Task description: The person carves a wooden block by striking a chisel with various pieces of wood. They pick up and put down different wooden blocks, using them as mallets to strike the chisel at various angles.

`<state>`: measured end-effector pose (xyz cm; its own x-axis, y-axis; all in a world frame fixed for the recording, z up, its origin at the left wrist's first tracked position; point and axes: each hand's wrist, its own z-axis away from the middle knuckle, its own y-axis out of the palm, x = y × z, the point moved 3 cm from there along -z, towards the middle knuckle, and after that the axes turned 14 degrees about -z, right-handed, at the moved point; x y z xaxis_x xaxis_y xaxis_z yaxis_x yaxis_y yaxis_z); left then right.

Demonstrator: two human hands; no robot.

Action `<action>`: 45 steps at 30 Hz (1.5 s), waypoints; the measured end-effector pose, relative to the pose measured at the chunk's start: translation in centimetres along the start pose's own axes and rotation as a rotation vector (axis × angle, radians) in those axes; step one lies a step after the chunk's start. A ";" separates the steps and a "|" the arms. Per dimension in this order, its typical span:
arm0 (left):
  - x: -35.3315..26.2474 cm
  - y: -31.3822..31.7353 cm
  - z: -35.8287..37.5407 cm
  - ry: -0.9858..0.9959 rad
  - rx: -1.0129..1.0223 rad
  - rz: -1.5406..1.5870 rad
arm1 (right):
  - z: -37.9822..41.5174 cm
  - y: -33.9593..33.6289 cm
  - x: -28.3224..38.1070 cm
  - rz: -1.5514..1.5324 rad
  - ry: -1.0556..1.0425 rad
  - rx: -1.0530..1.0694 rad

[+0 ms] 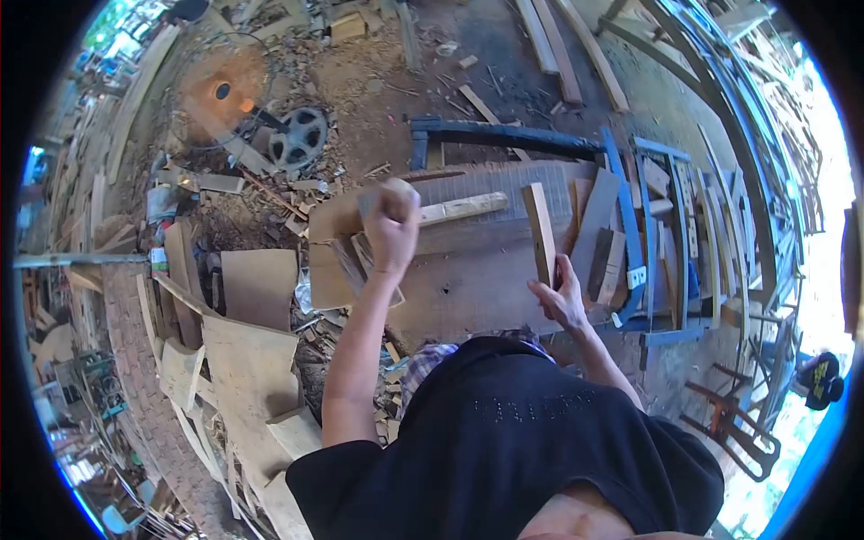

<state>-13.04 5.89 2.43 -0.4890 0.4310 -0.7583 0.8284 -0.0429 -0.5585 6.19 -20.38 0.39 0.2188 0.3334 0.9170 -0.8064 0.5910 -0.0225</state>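
My left hand (392,238) is raised over the left part of the worktop and closed in a fist, smeared by motion. A brownish, blurred thing shows at the top of the fist; I cannot tell what it is. Right beside the knuckles, a pale wooden bar (468,209) stretches to the right. My right hand (563,297) grips the lower end of a light wooden stick (539,232), which points up and away from me. Beneath both hands is a wide brown wooden board (441,297), with wood offcuts (349,259) below the left fist.
A blue-painted frame (508,135) borders the worktop at the back and right. Wood pieces (598,216) lie on its right side. A spoked wheel (298,139) sits on the littered ground at back left. A bow saw (733,423) is at lower right.
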 end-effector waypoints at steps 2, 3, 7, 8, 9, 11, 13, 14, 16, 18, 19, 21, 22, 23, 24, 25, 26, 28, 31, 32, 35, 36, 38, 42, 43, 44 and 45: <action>-2.6 -1.0 -1.5 -0.096 -0.031 0.135 | 0.1 -0.5 0.3 -0.034 -0.024 -0.024; -3.8 -1.5 -2.0 -0.203 -0.086 0.369 | 0.2 -0.7 0.5 -0.075 -0.046 -0.023; -4.7 0.9 -2.2 -0.268 -0.266 0.720 | 1.4 -1.3 2.2 -0.137 -0.072 -0.017; -4.5 1.5 -2.0 -0.272 -0.258 0.724 | 1.6 -1.4 2.3 -0.149 -0.069 -0.011; -4.0 2.1 -1.8 -0.283 -0.258 0.684 | 1.7 -1.6 2.2 -0.148 -0.065 -0.020; -3.9 2.9 -1.3 -0.300 -0.251 0.647 | 1.9 -1.9 2.1 -0.122 -0.132 -0.036; -4.4 3.1 -1.1 -0.283 -0.263 0.602 | 2.3 -2.1 2.4 -0.127 -0.100 -0.034; -4.6 3.2 -1.1 -0.287 -0.257 0.607 | 2.4 -2.0 2.7 -0.135 -0.074 -0.025; -4.9 3.1 -1.2 -0.258 -0.276 0.614 | 2.7 -2.0 3.2 -0.143 -0.003 -0.016; -4.9 3.1 -1.2 -0.237 -0.280 0.609 | 2.7 -1.9 3.3 -0.120 -0.057 0.004; -4.9 3.1 -1.2 -0.228 -0.280 0.579 | 2.7 -1.8 3.5 -0.121 -0.061 0.007; -5.1 3.0 -1.2 -0.219 -0.281 0.550 | 2.6 -1.9 2.9 -0.088 -0.072 0.005; -5.3 3.0 -1.2 -0.231 -0.277 0.537 | 2.6 -1.9 2.7 -0.057 -0.084 0.004; -5.4 2.9 -1.2 -0.242 -0.273 0.524 | 2.5 -1.9 2.7 -0.055 -0.086 0.005; -5.3 3.0 -1.2 -0.241 -0.275 0.526 | 2.3 -1.7 2.7 -0.039 -0.095 0.004; -5.0 3.2 -1.0 -0.242 -0.274 0.511 | 2.2 -1.5 2.8 -0.023 -0.104 0.003; -5.0 3.3 -1.0 -0.242 -0.273 0.495 | 2.0 -1.4 3.3 -0.021 -0.106 0.002; -5.1 3.3 -0.8 -0.236 -0.275 0.474 | 1.5 -0.8 5.1 0.114 -0.114 0.035; -5.5 3.6 -0.5 -0.212 -0.296 0.414 | 0.5 1.0 10.1 0.191 -0.252 0.076; -5.6 3.7 -0.5 -0.193 -0.318 0.375 | 0.5 1.8 12.4 0.236 -0.315 0.118; -5.4 4.8 -0.1 -0.160 -0.342 0.338 | 1.7 4.2 19.8 0.091 -0.621 0.110; -5.9 4.9 -0.1 -0.166 -0.371 0.341 | 1.8 4.8 21.5 -0.001 -0.856 0.083; -7.2 5.1 -0.2 -0.129 -0.367 0.359 | 2.3 6.2 22.4 -0.135 -1.025 0.019; -7.7 4.6 0.0 -0.009 -0.475 0.309 | 0.7 5.7 19.2 0.818 -0.828 0.216; -7.6 4.6 0.3 -0.032 -0.398 0.309 | 1.0 5.1 19.6 0.771 -0.684 0.179; -7.6 4.9 -0.2 -0.061 -0.340 0.314 | 0.8 4.9 20.4 0.736 -0.551 0.153; -7.5 5.2 -0.2 -0.092 -0.368 0.314 | 2.0 5.2 22.3 0.438 -0.684 0.060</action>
<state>-5.04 2.59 5.29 -0.2081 0.3663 -0.9069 0.9732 0.1703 -0.1545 5.80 -11.39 21.53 -0.4918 -0.0092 0.8706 -0.7734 0.4640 -0.4320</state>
